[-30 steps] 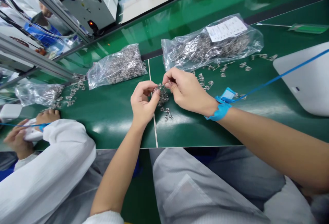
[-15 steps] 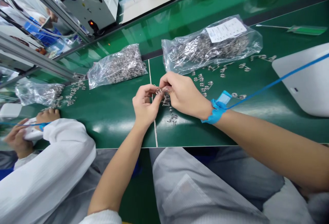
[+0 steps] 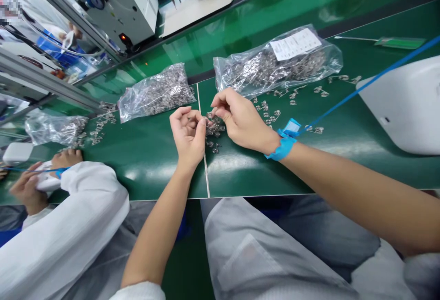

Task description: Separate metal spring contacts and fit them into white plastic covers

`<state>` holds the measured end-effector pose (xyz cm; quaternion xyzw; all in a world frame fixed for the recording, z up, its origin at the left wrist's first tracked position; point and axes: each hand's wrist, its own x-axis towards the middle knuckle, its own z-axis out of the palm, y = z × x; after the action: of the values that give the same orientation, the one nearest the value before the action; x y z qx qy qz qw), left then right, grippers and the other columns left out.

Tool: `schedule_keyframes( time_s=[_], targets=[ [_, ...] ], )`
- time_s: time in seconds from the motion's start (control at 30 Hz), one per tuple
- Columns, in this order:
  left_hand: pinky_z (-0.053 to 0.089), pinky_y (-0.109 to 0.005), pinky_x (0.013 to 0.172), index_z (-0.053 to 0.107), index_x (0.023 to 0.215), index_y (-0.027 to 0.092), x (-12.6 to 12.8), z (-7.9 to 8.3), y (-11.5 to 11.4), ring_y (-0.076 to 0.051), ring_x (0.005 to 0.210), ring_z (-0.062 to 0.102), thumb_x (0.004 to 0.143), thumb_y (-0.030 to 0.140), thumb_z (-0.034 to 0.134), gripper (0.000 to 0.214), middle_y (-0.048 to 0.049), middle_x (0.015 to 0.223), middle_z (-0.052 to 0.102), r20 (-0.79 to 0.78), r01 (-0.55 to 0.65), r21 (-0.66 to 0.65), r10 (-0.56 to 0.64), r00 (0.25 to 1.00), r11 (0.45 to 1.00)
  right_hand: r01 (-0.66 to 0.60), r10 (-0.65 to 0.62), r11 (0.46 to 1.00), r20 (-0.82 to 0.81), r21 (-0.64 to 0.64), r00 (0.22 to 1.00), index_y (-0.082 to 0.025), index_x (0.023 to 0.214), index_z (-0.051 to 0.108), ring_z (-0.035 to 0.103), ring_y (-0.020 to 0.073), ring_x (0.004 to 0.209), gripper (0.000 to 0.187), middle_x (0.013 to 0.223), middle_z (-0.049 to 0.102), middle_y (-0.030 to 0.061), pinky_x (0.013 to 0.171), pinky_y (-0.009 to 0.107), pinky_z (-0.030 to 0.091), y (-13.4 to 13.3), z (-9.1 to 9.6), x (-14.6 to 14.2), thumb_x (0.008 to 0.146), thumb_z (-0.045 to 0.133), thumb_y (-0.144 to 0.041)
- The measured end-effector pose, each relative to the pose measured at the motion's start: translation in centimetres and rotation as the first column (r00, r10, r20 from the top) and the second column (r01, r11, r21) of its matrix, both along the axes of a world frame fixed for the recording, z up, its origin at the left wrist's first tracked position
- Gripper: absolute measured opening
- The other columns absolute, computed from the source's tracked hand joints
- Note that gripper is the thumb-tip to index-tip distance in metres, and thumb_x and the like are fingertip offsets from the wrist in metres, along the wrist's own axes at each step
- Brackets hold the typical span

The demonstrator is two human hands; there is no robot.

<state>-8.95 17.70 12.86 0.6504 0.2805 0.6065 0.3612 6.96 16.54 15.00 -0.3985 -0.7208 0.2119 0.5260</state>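
A clump of small wire springs [image 3: 215, 127] sits low over a green table [image 3: 144, 153], held between two bare hands. The left hand [image 3: 188, 135] curls shut against the clump's left side, thumb and fingertips pinching it. The right hand [image 3: 240, 119] comes in from the clump's right, its fingertips closed on a spring at the top. The parts are too small to tell which piece each finger grips. A few loose springs [image 3: 212, 146] lie on the table just below the clump.

Right of the clump, single springs [image 3: 270, 111] lie scattered and apart from one another. To judge by these, some separating is done, while the clump itself looks tangled.

Just behind the clump lies a clear labelled bag [image 3: 278, 61] that looks full of springs. A smaller bag [image 3: 154, 91] lies behind and left of the clump. A third bag [image 3: 55, 128] is far to the clump's left. All three look largely unworked.

A blue wrist strap [image 3: 283, 141] circles the right wrist, and its cord [image 3: 360, 86] runs off to the clump's right. Far right of the clump rests a white casing [image 3: 405, 102]. Far left, a co-worker's hand [image 3: 65, 158] and white sleeve [image 3: 68, 226] show.
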Motion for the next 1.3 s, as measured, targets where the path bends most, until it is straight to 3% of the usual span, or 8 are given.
schedule_keyframes(
  time_s=[0.13,0.33,0.47,0.7,0.83,0.93,1.03,1.3],
  targets=[
    [0.050,-0.022,0.067,0.048,0.119,0.027,-0.3,-1.1,-0.3,-0.008,0.071,0.058,0.099,0.031,0.060,0.024,0.0015,0.091,0.055,-0.115,-0.094,0.061,0.101,0.988,0.994,0.010,-0.010,1.000,0.016,0.029,1.000,-0.020,0.099,0.050,0.058,0.0193,0.090,0.013,0.093,0.057,0.0049,0.082,0.035,0.048,-0.3,-0.2,-0.5,0.092,0.045,-0.010],
    [0.050,-0.025,0.072,0.051,0.110,0.023,-1.1,-1.9,-0.3,-0.010,0.076,0.056,0.103,0.025,0.047,0.009,-0.0010,0.094,0.052,-0.232,-0.248,0.131,0.273,0.934,0.960,-0.114,0.128,0.973,0.061,-0.202,0.990,-0.020,0.121,0.050,0.064,0.0243,0.098,0.030,0.111,0.064,0.0109,0.084,0.040,0.052,-0.1,-0.8,-1.3,0.092,0.058,-0.022],
    [0.051,-0.026,0.074,0.052,0.104,0.022,-1.3,-1.6,-0.4,-0.011,0.080,0.056,0.102,0.021,0.045,0.007,-0.0030,0.097,0.053,-0.226,-0.305,0.199,0.346,0.910,0.931,-0.096,0.121,0.956,0.075,-0.278,0.990,-0.021,0.119,0.052,0.067,0.0255,0.099,0.022,0.107,0.068,0.0095,0.088,0.044,0.054,0.1,-0.7,-1.4,0.097,0.051,-0.025],
    [0.055,-0.031,0.079,0.053,0.122,0.021,-1.2,-1.3,-0.4,-0.016,0.090,0.060,0.096,0.019,0.051,0.026,-0.0081,0.105,0.056,-0.263,-0.345,0.333,0.437,0.860,0.878,-0.182,0.216,0.974,0.324,-0.133,0.921,-0.018,0.134,0.043,0.063,0.0277,0.114,0.036,0.125,0.058,0.0161,0.097,0.046,0.056,-0.2,-2.0,-2.3,0.098,0.046,-0.020],
    [0.054,-0.031,0.079,0.061,0.113,0.019,-1.5,-0.7,-0.3,-0.016,0.088,0.060,0.096,0.017,0.050,0.021,-0.0086,0.102,0.058,-0.227,-0.446,0.358,0.540,0.810,0.820,-0.048,0.066,0.998,0.529,-0.048,0.846,-0.008,0.143,0.035,0.062,0.0312,0.118,0.049,0.128,0.058,0.0226,0.100,0.048,0.054,-0.4,-2.4,-2.9,0.097,0.050,-0.017],
    [0.051,-0.036,0.089,0.063,0.106,0.018,-2.3,-0.6,0.0,-0.020,0.099,0.058,0.097,0.021,0.050,0.016,-0.0093,0.101,0.058,-0.163,-0.562,0.304,0.624,0.764,0.769,0.054,-0.005,0.997,0.645,-0.056,0.764,-0.007,0.136,0.046,0.065,0.0321,0.111,0.040,0.118,0.064,0.0213,0.097,0.046,0.054,-0.6,-1.9,-3.0,0.099,0.052,-0.020],
    [0.051,-0.035,0.088,0.061,0.107,0.018,-3.3,-1.1,0.8,-0.019,0.097,0.058,0.098,0.025,0.051,0.016,-0.0095,0.105,0.056,-0.117,-0.647,0.203,0.675,0.729,0.735,0.053,0.040,0.992,0.682,-0.115,0.730,-0.015,0.109,0.062,0.068,0.0311,0.100,0.018,0.103,0.069,0.0150,0.086,0.040,0.053,-0.6,-1.4,-2.4,0.101,0.051,-0.026],
    [0.053,-0.030,0.081,0.060,0.102,0.018,-4.5,-1.2,1.1,-0.015,0.087,0.059,0.094,0.020,0.049,0.014,-0.0077,0.105,0.053,-0.125,-0.725,0.124,0.735,0.666,0.678,0.094,0.004,0.987,0.609,-0.130,0.793,-0.018,0.104,0.062,0.068,0.0234,0.090,0.026,0.094,0.071,0.0092,0.077,0.031,0.045,0.0,-1.0,-0.2,0.107,0.038,-0.028]
  ],
)
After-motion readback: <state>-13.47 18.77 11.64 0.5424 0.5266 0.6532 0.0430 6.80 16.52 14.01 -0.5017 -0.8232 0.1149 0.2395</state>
